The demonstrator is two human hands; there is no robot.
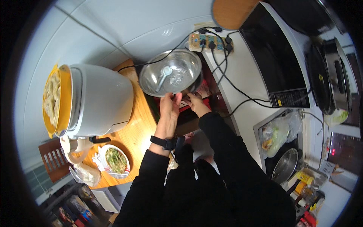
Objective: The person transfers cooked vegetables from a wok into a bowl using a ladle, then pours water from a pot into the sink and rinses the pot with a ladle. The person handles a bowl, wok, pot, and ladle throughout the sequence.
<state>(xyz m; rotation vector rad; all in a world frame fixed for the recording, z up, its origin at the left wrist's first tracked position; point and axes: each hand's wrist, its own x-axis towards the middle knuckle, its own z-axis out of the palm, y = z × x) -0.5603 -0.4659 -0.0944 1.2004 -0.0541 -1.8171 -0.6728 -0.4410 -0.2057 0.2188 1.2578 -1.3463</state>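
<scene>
A stainless steel bowl [181, 68] lies tilted in the gap between the wooden table and the white counter. Inside it rests a pale spoon [164, 76]. My left hand [169, 106] is at the bowl's near rim, thumb and fingers on the edge. Just right of it, my right hand [195, 102] reaches below the rim beside a dark rounded vessel; its fingertips are partly hidden, so its hold is unclear. A black cable runs across the bowl's top. Red printed packaging [202, 92] shows beneath the bowl.
A large grey appliance [102, 99], topped by a yellow tray of dumplings [52, 99], stands on the wooden table near a plate of food [116, 161]. On the right counter are a power strip [211, 42], trailing cables, a microwave [275, 56] and a frying pan [286, 166].
</scene>
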